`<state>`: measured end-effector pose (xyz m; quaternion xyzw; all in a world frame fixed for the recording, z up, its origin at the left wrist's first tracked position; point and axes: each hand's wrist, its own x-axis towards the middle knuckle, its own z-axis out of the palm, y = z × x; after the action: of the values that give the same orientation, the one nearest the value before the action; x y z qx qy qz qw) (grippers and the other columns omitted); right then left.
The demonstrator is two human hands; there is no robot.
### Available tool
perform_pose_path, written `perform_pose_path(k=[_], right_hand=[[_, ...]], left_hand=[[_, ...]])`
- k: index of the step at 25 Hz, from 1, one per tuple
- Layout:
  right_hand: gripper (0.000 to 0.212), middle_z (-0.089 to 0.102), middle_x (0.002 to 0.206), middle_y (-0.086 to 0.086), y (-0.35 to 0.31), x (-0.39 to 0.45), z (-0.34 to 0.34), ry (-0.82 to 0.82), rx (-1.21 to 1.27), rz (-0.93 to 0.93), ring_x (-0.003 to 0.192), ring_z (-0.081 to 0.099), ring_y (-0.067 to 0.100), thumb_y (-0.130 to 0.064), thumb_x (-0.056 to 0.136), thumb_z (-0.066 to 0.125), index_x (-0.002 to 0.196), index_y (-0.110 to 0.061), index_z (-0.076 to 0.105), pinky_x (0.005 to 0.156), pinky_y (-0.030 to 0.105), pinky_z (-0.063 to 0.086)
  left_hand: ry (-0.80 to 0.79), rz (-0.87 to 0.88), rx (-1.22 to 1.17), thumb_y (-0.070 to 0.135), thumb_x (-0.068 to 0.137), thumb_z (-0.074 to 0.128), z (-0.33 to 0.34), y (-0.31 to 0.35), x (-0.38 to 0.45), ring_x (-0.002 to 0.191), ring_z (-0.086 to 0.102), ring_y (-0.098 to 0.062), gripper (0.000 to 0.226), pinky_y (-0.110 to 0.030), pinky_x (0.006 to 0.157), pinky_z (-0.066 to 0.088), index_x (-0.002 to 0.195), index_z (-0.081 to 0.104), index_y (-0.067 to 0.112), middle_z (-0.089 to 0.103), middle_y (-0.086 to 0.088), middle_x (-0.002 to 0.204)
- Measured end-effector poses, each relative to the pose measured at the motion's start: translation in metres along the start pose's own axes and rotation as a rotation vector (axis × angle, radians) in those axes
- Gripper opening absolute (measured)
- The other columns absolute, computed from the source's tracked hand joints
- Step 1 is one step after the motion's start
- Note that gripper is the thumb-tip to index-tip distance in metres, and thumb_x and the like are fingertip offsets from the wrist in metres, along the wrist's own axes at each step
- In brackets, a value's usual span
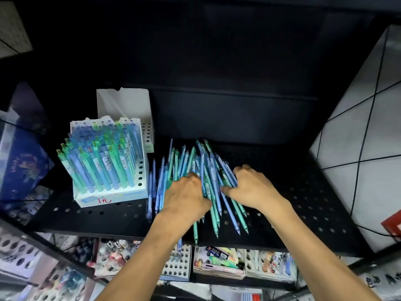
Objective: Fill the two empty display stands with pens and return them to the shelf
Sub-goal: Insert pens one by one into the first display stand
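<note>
Shelf [303, 192]: black perforated metal, dark and deep at the back, seen from above.
Room: white tiled wall [358, 127] with dark grout lines to the right; lower shelf [217, 263] crowded with stationery boxes and more holed stands.
Left hand [186, 196]: palm down on the loose pens, fingers curled around a bunch of them, gathering rather than lifting.
Right hand [251, 187]: palm down just right of the left, fingers bent and pressing into the same heap, thumb tucked against the pens.
Loose pens [208, 170]: heap of blue and green pens lying on the shelf between and under both hands, fanned out, tips pointing toward the front edge, a few overhanging it.
Filled stand [108, 161]: white holed block at the left of the shelf, packed with upright blue and green pens leaning slightly left; red handwritten price on its front.
Second stand [147, 133]: white, behind the filled one, holes visible with no pens in them, tall white card backing above.
</note>
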<state>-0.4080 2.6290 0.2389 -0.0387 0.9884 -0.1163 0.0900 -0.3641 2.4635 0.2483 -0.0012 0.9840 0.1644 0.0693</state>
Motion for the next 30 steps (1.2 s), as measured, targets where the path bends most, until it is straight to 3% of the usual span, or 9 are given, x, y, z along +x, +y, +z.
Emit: perform_pose_path(k=[3,5,9,12,15,20,23,27,30], right_hand=[[0.045,0.051,0.116,0.001,0.007,-0.004,0.001,0.026,0.028,-0.003,0.098,0.057,0.023,-0.051,0.091,0.060,0.119,-0.017,0.056,0.076,0.033,0.046],[0.042,0.053,0.112,0.002,0.013,-0.004,0.000,0.042,0.043,0.014,0.093,0.056,0.023,-0.048,0.092,0.060,0.117,-0.015,0.057,0.075,0.033,0.046],[0.044,0.058,0.119,0.006,0.018,-0.001,-0.006,0.051,0.044,0.042,0.099,0.060,0.025,-0.045,0.094,0.058,0.123,-0.012,0.057,0.080,0.035,0.051],[0.046,0.060,0.121,0.005,0.015,0.002,-0.010,0.167,-0.016,0.056,0.106,0.062,0.028,-0.050,0.095,0.054,0.125,-0.015,0.056,0.073,0.033,0.044],[0.045,0.060,0.124,0.006,0.009,0.013,-0.015,0.224,-0.004,0.051,0.110,0.061,0.029,-0.048,0.095,0.054,0.127,-0.016,0.055,0.076,0.034,0.044],[0.041,0.060,0.126,0.007,0.010,0.032,-0.015,0.121,0.055,0.051,0.112,0.060,0.028,-0.042,0.095,0.057,0.127,-0.016,0.056,0.083,0.034,0.049],[0.040,0.060,0.126,0.006,0.013,0.034,-0.009,0.093,0.088,0.008,0.112,0.059,0.026,-0.039,0.095,0.059,0.128,-0.017,0.055,0.086,0.033,0.048],[0.036,0.063,0.118,0.002,0.019,0.035,-0.008,0.137,0.200,0.036,0.106,0.061,0.022,-0.039,0.094,0.059,0.123,-0.019,0.059,0.082,0.030,0.047],[0.021,0.066,0.100,0.000,0.016,0.034,-0.006,0.303,0.205,0.034,0.094,0.063,0.022,-0.037,0.093,0.059,0.105,-0.021,0.063,0.069,0.027,0.041]], left_hand=[[-0.025,-0.004,0.021,0.038,0.086,0.071,0.000,0.002,0.009,0.080,0.055,-0.016,0.053,-0.023,0.070,0.043,0.122,0.047,0.009,0.047,0.002,0.083],[-0.043,-0.015,0.021,0.038,0.085,0.071,0.001,0.003,0.012,0.084,0.056,-0.018,0.058,-0.026,0.074,0.046,0.127,0.045,0.007,0.048,0.002,0.085],[-0.059,-0.033,0.015,0.037,0.085,0.070,0.002,0.005,0.014,0.082,0.057,-0.018,0.063,-0.026,0.073,0.046,0.133,0.042,0.006,0.051,0.001,0.086],[-0.056,-0.038,0.052,0.032,0.087,0.068,0.002,0.008,0.016,0.082,0.054,-0.019,0.072,-0.026,0.072,0.045,0.143,0.033,0.005,0.049,0.001,0.087],[-0.103,-0.059,0.049,0.026,0.088,0.067,0.000,0.010,0.018,0.087,0.055,-0.022,0.077,-0.027,0.074,0.048,0.149,0.025,0.004,0.048,-0.002,0.093],[-0.176,-0.079,0.049,0.021,0.083,0.072,-0.003,0.008,0.019,0.095,0.060,-0.022,0.093,-0.027,0.077,0.053,0.154,0.014,0.008,0.055,-0.004,0.104],[-0.245,-0.085,0.024,0.019,0.082,0.073,-0.005,0.005,0.021,0.112,0.058,-0.025,0.105,-0.028,0.085,0.054,0.158,0.000,0.013,0.050,-0.009,0.136],[-0.200,-0.093,-0.144,0.009,0.086,0.067,-0.007,-0.004,0.021,0.123,0.052,-0.022,0.089,-0.017,0.081,0.042,0.157,0.014,0.015,0.041,-0.006,0.150],[-0.209,-0.088,-0.284,0.006,0.088,0.058,-0.006,-0.010,0.019,0.124,0.051,-0.021,0.081,-0.022,0.085,0.048,0.157,0.015,0.016,0.031,-0.005,0.159]])
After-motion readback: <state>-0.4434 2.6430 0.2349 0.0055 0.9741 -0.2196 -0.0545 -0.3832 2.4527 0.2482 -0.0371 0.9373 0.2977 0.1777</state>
